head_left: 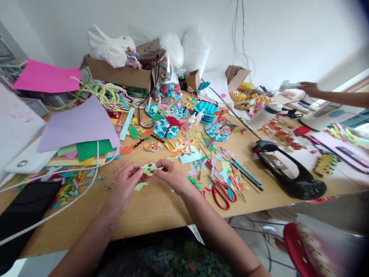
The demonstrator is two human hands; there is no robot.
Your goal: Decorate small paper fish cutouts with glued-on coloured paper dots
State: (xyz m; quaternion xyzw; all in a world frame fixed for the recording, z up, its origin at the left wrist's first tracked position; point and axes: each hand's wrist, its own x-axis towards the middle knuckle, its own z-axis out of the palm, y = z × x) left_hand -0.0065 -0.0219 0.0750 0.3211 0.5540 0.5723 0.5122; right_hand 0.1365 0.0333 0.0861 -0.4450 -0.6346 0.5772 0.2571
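A small pale-green paper fish (148,169) with red, yellow and green dots is held just above the table's front part. My left hand (128,179) pinches its left end between thumb and fingers. At its tail end, my right hand (170,175) grips it the same way. Beneath my left hand lies a light-green paper scrap (140,186). Red-handled scissors (221,194) rest on the table to the right of my right hand. Other cut paper fish lie beyond my hands, among them a dotted one (153,147) and an orange one (127,149).
Paper scraps (201,165) and pencils (246,175) spread over the table's middle. Blue wave-patterned discs (165,129) and glue bottles (198,117) stand behind. Left are coloured sheets (80,123), a white cable (72,198) and a black phone (29,211). Another person's hand (308,88) reaches in at right.
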